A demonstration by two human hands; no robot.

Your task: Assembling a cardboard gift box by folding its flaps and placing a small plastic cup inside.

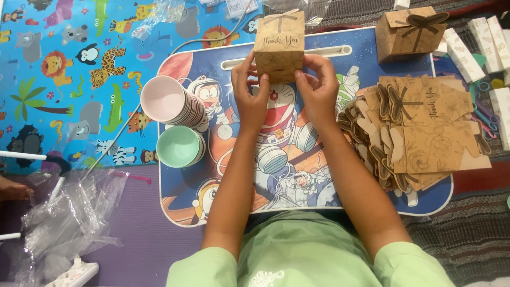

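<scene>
Hands meeting at upper centre of the frame, both working on a small brown kraft box (279,45). Left hand (249,87) is gripping the box's lower left corner, fingers curled narrow, thumb pressing its front face. Right hand (319,85) is pinching the lower right corner the same way, fingers wrapping the side. Box is being held upright, just above a blue lap tray (372,53) with a cartoon space print, its butterfly-shaped closure tab pointing up toward the top edge of the frame.

Stack of pink bowls (172,101) is lying tilted on the tray at centre left, rims facing left. Stack of mint green bowls (179,146) is sitting just below, touching or nearly touching the pink stack. Pile of flat unfolded kraft blanks (425,133) is spreading over the tray's right side, overhanging its right edge. Finished kraft box (409,32) with dark bow tab is standing at upper right, at the tray's far corner. White slim boxes (473,48) are lying in a row at far upper right.

Animal-print play mat (74,79) is filling the upper left. Crumpled clear plastic wrap (69,212) is lying at lower left on purple floor mat (149,234). Light green shirt sleeves (303,260) are showing at bottom centre. Someone else's hand barely showing at left edge, too cropped to tell more.
</scene>
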